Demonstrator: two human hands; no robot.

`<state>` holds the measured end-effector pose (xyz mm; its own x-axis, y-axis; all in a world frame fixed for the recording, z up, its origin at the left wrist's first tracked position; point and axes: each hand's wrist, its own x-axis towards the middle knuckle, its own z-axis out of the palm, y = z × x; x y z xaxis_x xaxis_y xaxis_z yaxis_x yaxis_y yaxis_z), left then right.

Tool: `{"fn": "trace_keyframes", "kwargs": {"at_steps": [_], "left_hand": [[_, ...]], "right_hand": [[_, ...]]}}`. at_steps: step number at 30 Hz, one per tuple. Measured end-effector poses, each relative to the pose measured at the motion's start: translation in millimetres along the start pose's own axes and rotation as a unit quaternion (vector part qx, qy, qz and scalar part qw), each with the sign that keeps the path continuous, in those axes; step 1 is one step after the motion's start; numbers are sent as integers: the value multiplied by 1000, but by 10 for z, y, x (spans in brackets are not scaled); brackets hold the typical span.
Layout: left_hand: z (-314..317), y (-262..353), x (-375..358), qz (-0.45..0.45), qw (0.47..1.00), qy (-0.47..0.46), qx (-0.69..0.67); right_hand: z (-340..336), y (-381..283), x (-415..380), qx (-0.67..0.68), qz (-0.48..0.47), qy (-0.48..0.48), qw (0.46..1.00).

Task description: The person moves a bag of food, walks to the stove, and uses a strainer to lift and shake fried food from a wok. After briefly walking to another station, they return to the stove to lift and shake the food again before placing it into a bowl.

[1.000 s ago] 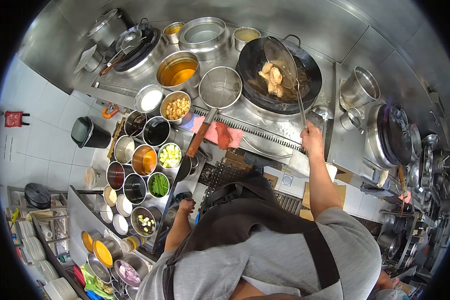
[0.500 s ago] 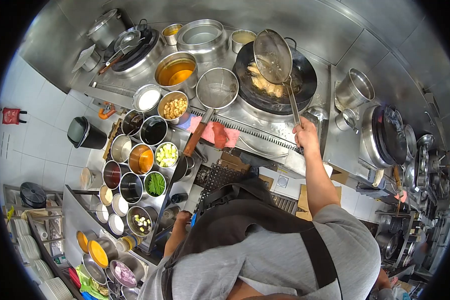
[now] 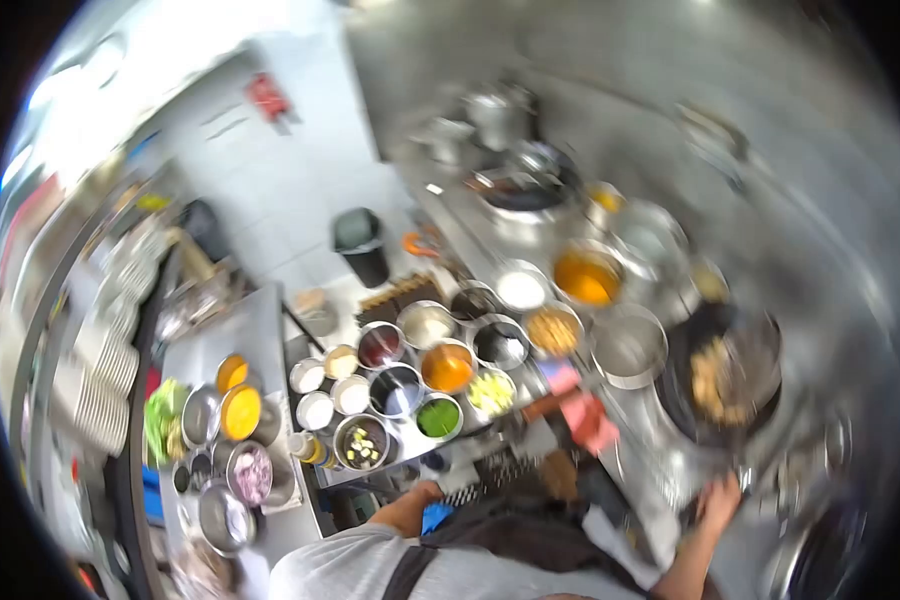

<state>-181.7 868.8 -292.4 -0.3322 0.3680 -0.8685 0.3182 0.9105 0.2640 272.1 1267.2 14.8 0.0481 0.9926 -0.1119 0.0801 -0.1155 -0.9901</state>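
Note:
My right hand [image 3: 718, 500] is closed around the handle of a mesh strainer [image 3: 753, 352], at the lower right. The strainer's round head hangs over a black wok [image 3: 675, 395] and hides part of it. In the wok lie golden-brown fried pieces [image 3: 715, 385], blurred by the camera's motion. My left hand [image 3: 412, 506] is low by my body, close to the front edge of the container counter. Its fingers are too smeared to show whether they grip anything. A second strainer [image 3: 630, 345] rests left of the wok, its wooden handle pointing towards me.
Several steel pots with sauces, greens [image 3: 438, 416] and chopped pale vegetables [image 3: 491, 392] crowd the counter in front. A pot of orange liquid [image 3: 588, 277] stands behind them. A red cloth [image 3: 590, 422] lies by the stove edge. Stacked plates [image 3: 100, 385] fill the left shelf.
The view has swung left, so the stove now sits further right and the plate shelf shows more. My right hand still holds the strainer over the wok.

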Motion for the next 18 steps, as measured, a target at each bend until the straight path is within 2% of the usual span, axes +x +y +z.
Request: {"fn": "trace_keyframes", "kwargs": {"at_steps": [1, 3, 5, 6, 7, 8, 11, 13, 18], "left_hand": [[-69, 101, -68, 20, 999, -12, 25], [-111, 228, -148, 1, 999, 39, -10], [-179, 311, -151, 5, 999, 33, 5], [-184, 321, -195, 11, 999, 43, -29], [-221, 316, -177, 1, 999, 6, -35], [-214, 283, -178, 14, 999, 26, -39], [-192, 194, -294, 9, 998, 54, -26], [-208, 117, -394, -21, 998, 55, 6], [-303, -205, -463, -21, 996, 35, 83]], "right_hand": [[-71, 206, 227, 31, 9, 36, 999], [-196, -73, 348, -101, 46, 39, 993], [-278, -102, 481, -158, -8, 94, 983], [-370, -56, 637, -184, -44, 131, 973], [-468, 11, 838, -204, -86, 168, 961], [-586, 127, 1057, -214, -127, 214, 945], [-847, 283, 1421, -274, -164, 306, 897], [-794, 130, 1240, -333, -142, 305, 881], [-726, 69, 1021, -396, -126, 282, 865]]}}
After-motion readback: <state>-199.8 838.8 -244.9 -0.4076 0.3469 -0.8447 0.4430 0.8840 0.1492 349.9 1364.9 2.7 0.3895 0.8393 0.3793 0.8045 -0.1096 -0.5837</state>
